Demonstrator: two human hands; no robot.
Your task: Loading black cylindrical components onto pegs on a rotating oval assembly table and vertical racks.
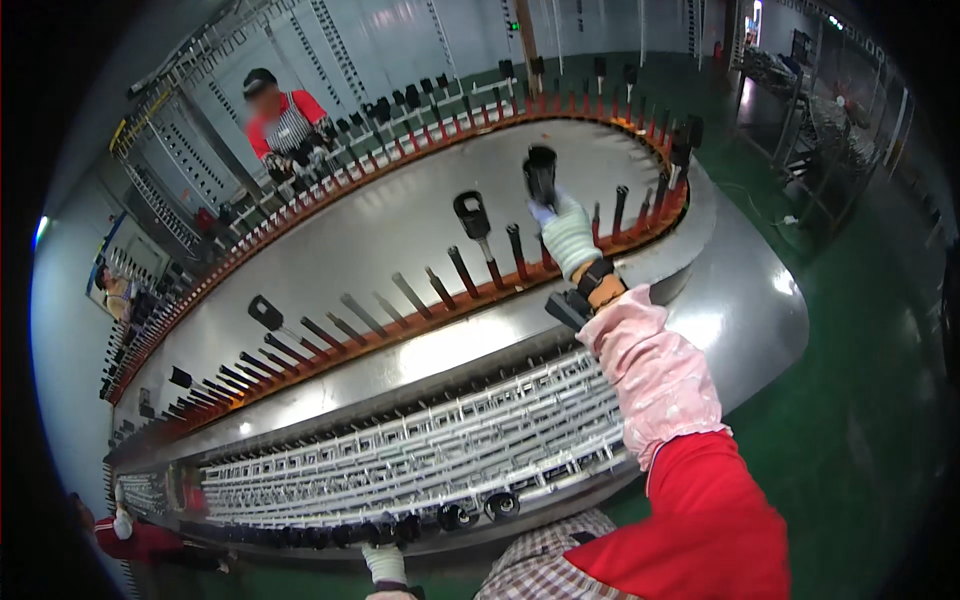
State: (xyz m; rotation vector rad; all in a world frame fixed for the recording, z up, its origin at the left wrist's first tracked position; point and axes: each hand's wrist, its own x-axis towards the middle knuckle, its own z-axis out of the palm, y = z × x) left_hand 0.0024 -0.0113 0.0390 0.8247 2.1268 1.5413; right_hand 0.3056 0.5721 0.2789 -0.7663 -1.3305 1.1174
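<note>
My right hand [568,235], in a whitish knit glove, reaches out over the oval metal table [590,165]. Its fingers are closed round a black part with a broad looped head [540,172], held upright near the row of pegs [514,250]. At the lower edge my left hand [383,564], also gloved, is beside a row of round black parts [457,516] at the near side of a rack. The left fingers are hidden there, so whether they grip one is not visible. A similar black looped part [472,214] stands on a peg left of my right hand.
An orange-brown track [420,318] with several upright pegs runs round the table. Below it lies a rack of silvery rods [420,450]. A co-worker [285,125] in red stands across the table; others are at the far left. Loaded metal racks [835,130] stand at the right.
</note>
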